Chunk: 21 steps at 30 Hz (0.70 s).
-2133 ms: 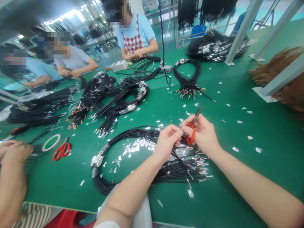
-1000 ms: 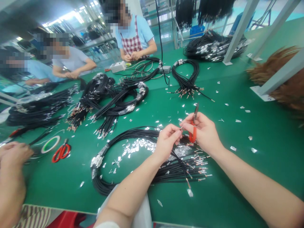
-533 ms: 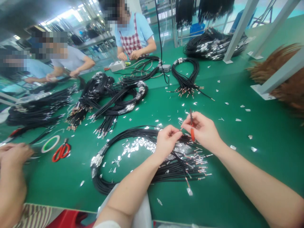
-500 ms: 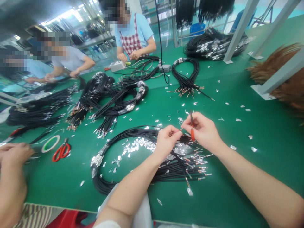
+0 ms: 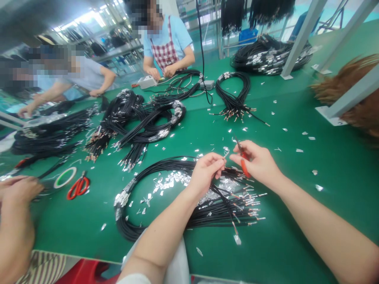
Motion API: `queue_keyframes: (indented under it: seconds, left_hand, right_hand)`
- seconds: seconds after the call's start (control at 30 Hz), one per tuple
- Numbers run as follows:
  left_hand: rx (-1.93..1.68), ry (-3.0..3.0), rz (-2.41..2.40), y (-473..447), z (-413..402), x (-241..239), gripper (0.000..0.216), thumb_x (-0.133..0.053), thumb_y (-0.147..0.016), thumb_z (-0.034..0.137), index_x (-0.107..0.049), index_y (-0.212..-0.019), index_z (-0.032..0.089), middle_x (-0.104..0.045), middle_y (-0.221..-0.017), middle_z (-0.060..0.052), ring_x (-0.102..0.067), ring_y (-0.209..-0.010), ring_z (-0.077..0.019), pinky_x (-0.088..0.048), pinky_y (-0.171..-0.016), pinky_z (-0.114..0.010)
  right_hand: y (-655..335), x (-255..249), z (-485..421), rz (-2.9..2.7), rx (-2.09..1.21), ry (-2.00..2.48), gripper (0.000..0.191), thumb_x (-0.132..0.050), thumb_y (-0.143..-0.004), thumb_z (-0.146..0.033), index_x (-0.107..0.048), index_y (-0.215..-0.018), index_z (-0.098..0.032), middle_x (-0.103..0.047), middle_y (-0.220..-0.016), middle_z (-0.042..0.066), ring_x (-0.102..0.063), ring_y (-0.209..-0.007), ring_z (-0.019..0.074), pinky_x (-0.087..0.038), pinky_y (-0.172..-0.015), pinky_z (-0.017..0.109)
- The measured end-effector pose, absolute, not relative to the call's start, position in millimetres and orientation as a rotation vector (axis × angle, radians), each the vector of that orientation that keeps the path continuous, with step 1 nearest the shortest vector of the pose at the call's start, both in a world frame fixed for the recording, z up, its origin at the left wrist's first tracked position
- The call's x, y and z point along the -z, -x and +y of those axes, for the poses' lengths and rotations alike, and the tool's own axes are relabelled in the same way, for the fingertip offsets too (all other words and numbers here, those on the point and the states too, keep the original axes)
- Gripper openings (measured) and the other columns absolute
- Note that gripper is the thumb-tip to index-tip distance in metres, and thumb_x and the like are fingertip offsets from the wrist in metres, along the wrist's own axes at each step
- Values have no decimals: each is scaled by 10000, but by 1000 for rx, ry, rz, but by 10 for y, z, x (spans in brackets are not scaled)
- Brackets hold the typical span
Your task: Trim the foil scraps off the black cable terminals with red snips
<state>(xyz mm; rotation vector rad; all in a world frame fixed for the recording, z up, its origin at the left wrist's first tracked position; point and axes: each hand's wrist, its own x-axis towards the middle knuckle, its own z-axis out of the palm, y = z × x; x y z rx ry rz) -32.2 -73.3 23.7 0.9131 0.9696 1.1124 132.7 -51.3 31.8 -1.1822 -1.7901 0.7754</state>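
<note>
My left hand (image 5: 207,170) is closed in a pinch on the end of a black cable, and a thin pale tip sticks out past the fingers. Just to its right, my right hand (image 5: 257,161) is wrapped round a pair of red-handled scissors (image 5: 245,167), their dark blades pointing up and away. The two hands are a little apart. Beneath them lies a looped bundle of black cables (image 5: 154,165), its stripped ends (image 5: 251,209) fanned out to the right. Scraps of silvery foil (image 5: 170,181) are scattered inside the loop.
Several more black cable bundles (image 5: 142,122) lie further back on the green table (image 5: 296,205). At left are red scissors (image 5: 78,187), a tape roll (image 5: 65,177) and another person's hand (image 5: 22,191). Metal posts (image 5: 352,98) stand at right. Co-workers (image 5: 168,43) sit across the table.
My right hand has drawn slightly right, away from my left fingers, and the scissors have tilted. The pale cable tip now shows beyond my left fingers.
</note>
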Motion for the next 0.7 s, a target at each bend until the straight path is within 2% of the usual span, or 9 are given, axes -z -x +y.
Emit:
queue_keyframes:
  seconds: [0.13,0.27,0.4,0.7]
  left_hand:
    - [-1349,-1003,1088,370,-703,-244,171,-707,-662,255,-570,-691,156,-571,-607,31,-491,-496,-65,-390,-478,-205]
    - [-1346,-1090,1173,396,-689,-225,137,-698,-666,221,-579,-671,154,-565,-572,40,-501,-505,-70,-408,-526,-215]
    - [-1324,-1157,1214,381,-694,-209,129,-699,-667,221,-591,-664,150,-579,-594,33,-513,-545,-71,-413,-556,-209]
    - [-1311,-1174,1225,355,-711,-206,139,-695,-649,216,-569,-639,157,-579,-606,35,-524,-547,-76,-429,-551,-213]
  right_hand:
    - [-1355,-324,-502,-2113,-571,1276,269,-635,-747,-447,-555,-844,-210,-480,-560,-42,-435,-486,123,-327,-502,254]
    - [-1322,-322,-535,-2266,-439,1319,294,-596,-768,-503,-568,-812,-213,-567,-624,-4,-501,-529,147,-318,-509,253]
    - [-1303,-336,-560,-2340,-360,1382,333,-554,-792,-529,-593,-879,-210,-642,-728,26,-568,-616,175,-329,-528,255]
    - [-1284,-375,-575,-2438,-326,1386,313,-487,-832,-507,-573,-834,-206,-661,-760,30,-588,-663,180,-319,-533,252]
